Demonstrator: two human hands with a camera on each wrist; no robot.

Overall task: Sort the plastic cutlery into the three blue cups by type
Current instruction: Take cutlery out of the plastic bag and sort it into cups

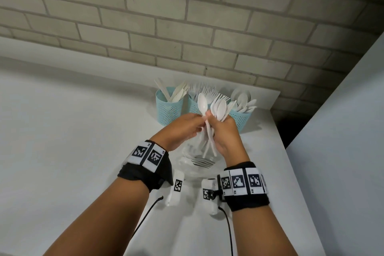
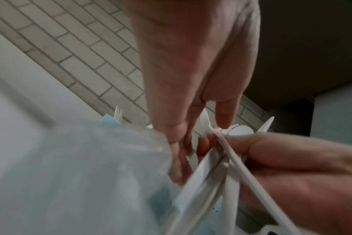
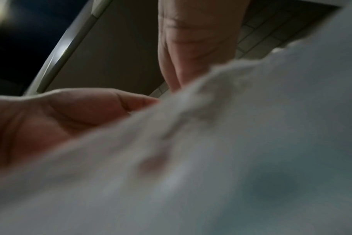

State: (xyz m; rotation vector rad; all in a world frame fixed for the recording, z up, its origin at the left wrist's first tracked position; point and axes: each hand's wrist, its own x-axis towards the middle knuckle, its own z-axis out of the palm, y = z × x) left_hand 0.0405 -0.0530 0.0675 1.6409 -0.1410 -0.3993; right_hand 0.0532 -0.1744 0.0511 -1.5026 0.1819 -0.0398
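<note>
Three blue mesh cups stand by the brick wall: the left cup (image 1: 168, 110) holds knives, the middle cup (image 1: 194, 105) forks, the right cup (image 1: 241, 119) spoons. In front of them my right hand (image 1: 217, 123) grips a bundle of white plastic spoons (image 1: 219, 108), bowls up. My left hand (image 1: 199, 121) pinches the neck of a single spoon (image 1: 202, 102) at the left of that bundle. The left wrist view shows the left fingers (image 2: 179, 136) against the handles (image 2: 235, 160) held in the right hand (image 2: 281, 159). The right wrist view is mostly blurred.
A clear plastic bag (image 1: 188, 151) with forks (image 1: 202, 161) lies on the white counter (image 1: 72, 131) under my hands. The counter's right edge (image 1: 291, 164) runs close to the right cup, with a dark gap and a white panel (image 1: 342, 131) beyond.
</note>
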